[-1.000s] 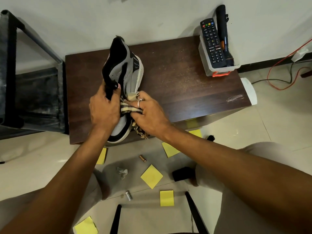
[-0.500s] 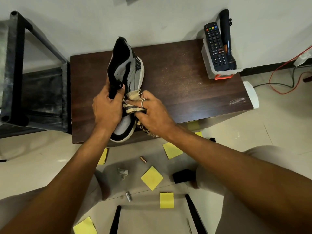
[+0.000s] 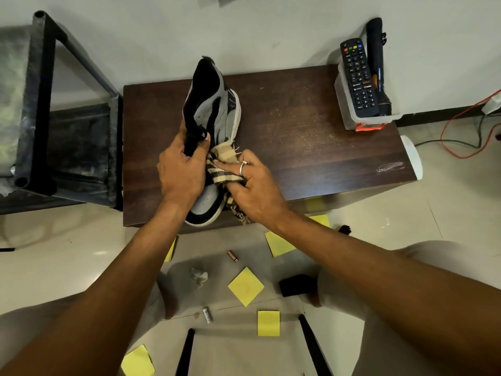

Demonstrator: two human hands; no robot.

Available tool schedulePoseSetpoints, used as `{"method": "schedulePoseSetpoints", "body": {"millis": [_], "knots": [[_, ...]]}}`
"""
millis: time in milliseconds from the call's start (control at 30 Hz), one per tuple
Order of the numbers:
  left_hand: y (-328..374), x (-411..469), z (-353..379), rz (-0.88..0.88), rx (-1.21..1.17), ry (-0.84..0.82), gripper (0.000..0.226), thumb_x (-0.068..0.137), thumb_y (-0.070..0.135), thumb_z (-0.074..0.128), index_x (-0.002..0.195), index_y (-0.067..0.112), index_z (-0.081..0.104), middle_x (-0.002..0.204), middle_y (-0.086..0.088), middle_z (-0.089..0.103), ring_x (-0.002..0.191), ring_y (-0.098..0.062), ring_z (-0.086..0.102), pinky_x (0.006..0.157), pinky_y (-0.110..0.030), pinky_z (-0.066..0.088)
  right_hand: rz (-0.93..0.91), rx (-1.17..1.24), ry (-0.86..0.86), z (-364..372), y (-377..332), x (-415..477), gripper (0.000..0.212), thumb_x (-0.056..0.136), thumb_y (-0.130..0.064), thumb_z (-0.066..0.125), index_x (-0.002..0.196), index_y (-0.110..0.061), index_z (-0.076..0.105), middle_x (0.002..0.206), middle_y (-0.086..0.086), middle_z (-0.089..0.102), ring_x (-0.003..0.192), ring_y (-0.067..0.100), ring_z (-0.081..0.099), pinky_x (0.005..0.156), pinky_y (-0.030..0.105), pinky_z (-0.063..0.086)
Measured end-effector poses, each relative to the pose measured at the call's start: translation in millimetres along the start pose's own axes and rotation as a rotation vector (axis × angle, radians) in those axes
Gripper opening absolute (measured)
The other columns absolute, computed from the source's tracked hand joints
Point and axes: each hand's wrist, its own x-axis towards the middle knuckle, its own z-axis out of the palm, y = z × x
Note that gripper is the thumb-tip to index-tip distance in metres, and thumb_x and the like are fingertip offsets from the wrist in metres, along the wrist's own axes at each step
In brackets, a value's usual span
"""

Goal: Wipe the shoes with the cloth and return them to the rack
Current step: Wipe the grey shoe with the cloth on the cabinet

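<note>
A grey and black sneaker (image 3: 217, 109) with a white sole lies on the dark wooden table (image 3: 298, 137), toe towards me and hanging over the front edge. My left hand (image 3: 180, 169) grips its black tongue at the laces. My right hand (image 3: 252, 188) presses a beige and brown striped cloth (image 3: 223, 165) against the shoe's right side, near the middle. The cloth's fringed end hangs below my right palm. A black metal rack (image 3: 40, 104) stands to the left of the table.
A clear tub (image 3: 349, 115) with a remote (image 3: 357, 77) and a black torch sits at the table's back right corner. On the floor lie yellow sticky notes (image 3: 245, 286), batteries, a crumpled paper, a black object. Red and black cables run at the right.
The cloth under my right hand has shifted a little along the shoe's side. My left hand keeps the same hold on the tongue; the head camera has tilted slightly.
</note>
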Motion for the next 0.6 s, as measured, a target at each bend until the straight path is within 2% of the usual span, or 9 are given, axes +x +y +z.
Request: {"method": "schedulePoseSetpoints", "body": {"millis": [100,167,233,300,333,367,467,533,600], "knots": [[0.0,-0.8,-0.3,-0.010,0.008,-0.002,0.042,0.098,0.050,0.059,0.132,0.027,0.065,0.088,0.020,0.067,0.084,0.003,0.062,0.077,-0.024,0.045,0.100,0.009,0.012,2.2,6.9,-1.7,0.037,0.088,-0.004,0.064,0.123,-0.012,0.073,0.102,0.002,0.057,0.098,0.016,0.062,0.093,0.038,0.055],[0.5,-0.7,-0.3,-0.009,0.002,-0.010,0.041,0.098,0.050,0.059,0.132,0.028,0.065,0.087,0.022,0.067,0.082,0.007,0.062,0.077,-0.025,0.045,0.112,-0.008,0.017,-0.6,6.3,-3.9,0.028,0.088,-0.006,0.066,0.112,-0.013,0.078,0.103,-0.001,0.061,0.097,0.014,0.064,0.089,0.040,0.056],[-0.5,0.0,0.5,-0.012,-0.002,-0.013,0.040,0.098,0.049,0.060,0.132,0.029,0.065,0.084,0.026,0.065,0.082,0.017,0.059,0.074,-0.021,0.044,0.115,-0.062,0.012,-4.6,4.4,-1.2,0.017,0.087,-0.007,0.066,0.095,-0.012,0.080,0.097,-0.001,0.062,0.088,0.015,0.065,0.080,0.041,0.057],[-0.4,-0.4,0.4,-0.016,-0.012,-0.009,0.040,0.099,0.048,0.060,0.133,0.029,0.065,0.086,0.026,0.065,0.082,0.019,0.058,0.072,-0.013,0.042,0.137,-0.104,0.043,-7.9,4.2,3.4,0.014,0.088,-0.008,0.066,0.078,-0.013,0.074,0.089,-0.003,0.061,0.079,0.013,0.062,0.071,0.038,0.055],[-0.4,-0.3,0.5,-0.015,-0.015,-0.008,0.040,0.099,0.048,0.059,0.134,0.029,0.065,0.089,0.025,0.066,0.083,0.020,0.058,0.072,-0.009,0.041,0.145,-0.091,0.082,-8.0,3.7,4.4,0.014,0.089,-0.008,0.066,0.077,-0.013,0.073,0.089,-0.005,0.060,0.078,0.011,0.062,0.071,0.037,0.055],[-0.1,-0.2,0.7,-0.014,-0.018,-0.006,0.040,0.099,0.047,0.059,0.134,0.029,0.064,0.091,0.025,0.066,0.085,0.020,0.058,0.073,-0.006,0.040,0.144,-0.066,0.118,-7.3,1.7,4.2,0.011,0.090,-0.009,0.066,0.085,-0.012,0.076,0.093,-0.005,0.060,0.081,0.010,0.063,0.073,0.034,0.056],[2.0,-0.1,0.1,-0.016,-0.006,0.002,0.040,0.099,0.047,0.058,0.135,0.029,0.064,0.087,0.026,0.065,0.083,0.021,0.058,0.070,-0.002,0.038,0.150,0.002,0.079,0.5,-3.8,0.5,0.029,0.092,-0.008,0.062,0.118,-0.012,0.075,0.104,-0.005,0.057,0.094,0.009,0.062,0.086,0.026,0.055],[2.4,-0.2,0.8,-0.012,-0.006,0.000,0.043,0.098,0.049,0.058,0.137,0.030,0.062,0.086,0.026,0.065,0.083,0.017,0.059,0.075,-0.010,0.043,0.197,-0.016,0.009,0.6,-6.8,1.4,0.025,0.092,-0.010,0.062,0.112,-0.015,0.077,0.104,-0.004,0.060,0.096,0.010,0.062,0.086,0.026,0.055],[2.7,-1.4,0.1,-0.024,-0.013,-0.001,0.044,0.098,0.049,0.058,0.139,0.031,0.061,0.089,0.026,0.065,0.087,0.012,0.060,0.083,-0.021,0.048,0.276,-0.055,-0.028,-11.0,-8.1,9.1,0.016,0.090,-0.012,0.062,0.087,-0.015,0.077,0.091,-0.004,0.066,0.083,0.010,0.065,0.077,0.031,0.055]]}}
